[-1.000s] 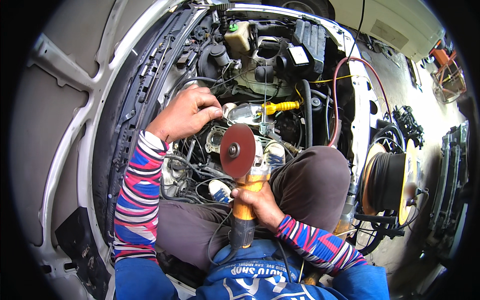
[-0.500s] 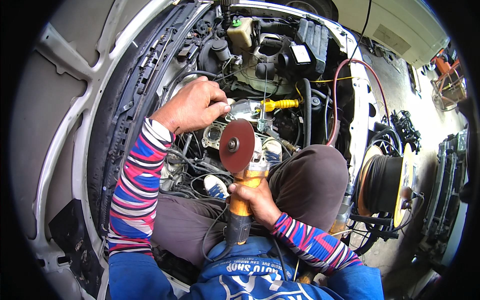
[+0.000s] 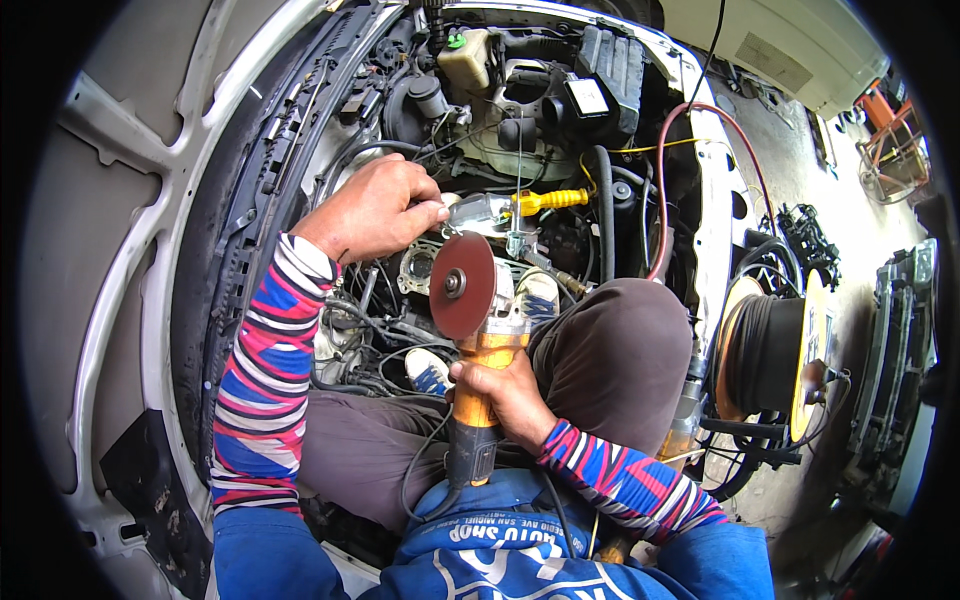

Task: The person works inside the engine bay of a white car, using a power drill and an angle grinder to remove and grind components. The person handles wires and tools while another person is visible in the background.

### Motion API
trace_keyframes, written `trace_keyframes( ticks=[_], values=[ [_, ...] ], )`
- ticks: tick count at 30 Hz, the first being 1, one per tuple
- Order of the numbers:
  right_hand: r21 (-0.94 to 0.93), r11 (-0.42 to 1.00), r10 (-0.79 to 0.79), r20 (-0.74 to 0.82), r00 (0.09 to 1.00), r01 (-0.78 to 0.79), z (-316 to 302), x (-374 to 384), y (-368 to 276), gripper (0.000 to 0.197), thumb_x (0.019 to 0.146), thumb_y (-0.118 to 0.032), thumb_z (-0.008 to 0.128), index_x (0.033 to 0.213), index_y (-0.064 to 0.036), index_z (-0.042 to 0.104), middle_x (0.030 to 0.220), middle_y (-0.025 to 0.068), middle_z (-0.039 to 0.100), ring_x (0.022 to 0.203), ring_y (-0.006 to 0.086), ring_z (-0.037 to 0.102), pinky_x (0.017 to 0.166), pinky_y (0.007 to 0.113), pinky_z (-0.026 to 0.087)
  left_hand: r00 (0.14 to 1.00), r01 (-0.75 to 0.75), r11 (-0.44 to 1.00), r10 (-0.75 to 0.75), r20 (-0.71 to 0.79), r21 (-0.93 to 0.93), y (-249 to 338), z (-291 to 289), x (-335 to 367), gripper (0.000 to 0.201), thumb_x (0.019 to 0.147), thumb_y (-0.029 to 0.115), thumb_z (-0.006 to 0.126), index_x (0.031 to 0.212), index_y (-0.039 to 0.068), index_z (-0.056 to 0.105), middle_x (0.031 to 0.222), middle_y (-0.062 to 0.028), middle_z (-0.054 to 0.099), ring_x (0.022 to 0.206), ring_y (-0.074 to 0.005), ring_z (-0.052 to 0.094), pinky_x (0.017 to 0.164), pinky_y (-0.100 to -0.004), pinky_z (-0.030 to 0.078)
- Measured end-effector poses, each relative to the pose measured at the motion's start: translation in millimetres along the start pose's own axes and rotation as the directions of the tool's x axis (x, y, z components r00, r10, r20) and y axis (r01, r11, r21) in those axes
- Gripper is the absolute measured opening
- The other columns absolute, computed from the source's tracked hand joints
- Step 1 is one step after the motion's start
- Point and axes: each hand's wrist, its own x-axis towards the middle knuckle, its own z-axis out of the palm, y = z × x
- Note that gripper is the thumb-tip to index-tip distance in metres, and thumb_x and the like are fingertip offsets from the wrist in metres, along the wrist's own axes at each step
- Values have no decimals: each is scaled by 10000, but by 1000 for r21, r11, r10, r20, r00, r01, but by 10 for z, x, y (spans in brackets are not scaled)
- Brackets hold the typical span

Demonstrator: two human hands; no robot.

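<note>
My right hand is wrapped round the yellow and black body of an angle grinder. The grinder stands upright over my lap, its reddish-brown disc at the top and facing left. Farther forward, my left hand is closed, with thumb and fingertips pinched at the near end of a work light. That light has a clear, shiny head and a yellow handle pointing right. It lies across the engine bay just beyond the disc. An exposed metal engine face shows below my left hand.
I sit in the engine bay, my shoes among hoses and wires. A white-capped reservoir and a black air-filter box stand at the back. A red hose loops over the right fender. Beyond it stands a cable reel; the raised hood is left.
The whole view has shifted slightly, so everything sits a little farther left. Both hands keep their holds, and the grinder stays upright.
</note>
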Motion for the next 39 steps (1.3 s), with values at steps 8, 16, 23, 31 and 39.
trace_keyframes(
  ticks=[8, 16, 23, 31, 39],
  values=[
    [-4, 1000, 2, 1, 1000, -2, 6, 12, 0, 393, 863, -101, 756, 1177, -10, 537, 904, 79, 647, 713, 210, 698, 657, 358, 609, 986, 125, 991, -119, 115, -45, 30, -63, 31, 254, 916, 217, 677, 848, -20, 734, 746, -151, 635, 761, -310, 599, 784, -428, 480],
    [-25, 1000, -4, -13, 1000, 4, 5, 16, 11, 399, 861, -98, 762, 1179, -11, 538, 903, 75, 642, 716, 206, 695, 655, 355, 605, 986, 137, 988, -129, 106, -75, 20, -37, 6, 268, 912, 226, 673, 849, -27, 734, 755, -157, 640, 772, -320, 610, 764, -437, 485],
    [-46, 999, -17, -37, 999, 15, -11, 28, 46, 377, 849, -103, 774, 1155, -15, 573, 929, 58, 647, 759, 177, 669, 684, 341, 580, 986, 134, 989, -126, 104, -66, 50, -30, 4, 261, 906, 217, 672, 845, -30, 733, 761, -160, 643, 782, -321, 613, 766, -440, 486],
    [-59, 998, -26, -31, 999, 24, -20, 31, 60, 376, 865, -103, 764, 1158, -20, 544, 901, 65, 631, 718, 198, 682, 649, 352, 596, 999, 32, 998, -30, 35, -60, 13, 25, -18, 228, 907, 191, 683, 848, -26, 723, 774, -142, 633, 810, -302, 603, 776, -425, 478],
    [-60, 998, -23, -17, 1000, 22, -12, 23, 38, 342, 866, -110, 755, 1131, -19, 560, 880, 63, 634, 715, 195, 681, 649, 347, 594, 1000, -13, 995, 15, 14, -100, -64, 73, -55, 205, 917, 191, 687, 879, -7, 728, 795, -117, 605, 847, -286, 585, 803, -406, 465]
  ],
)
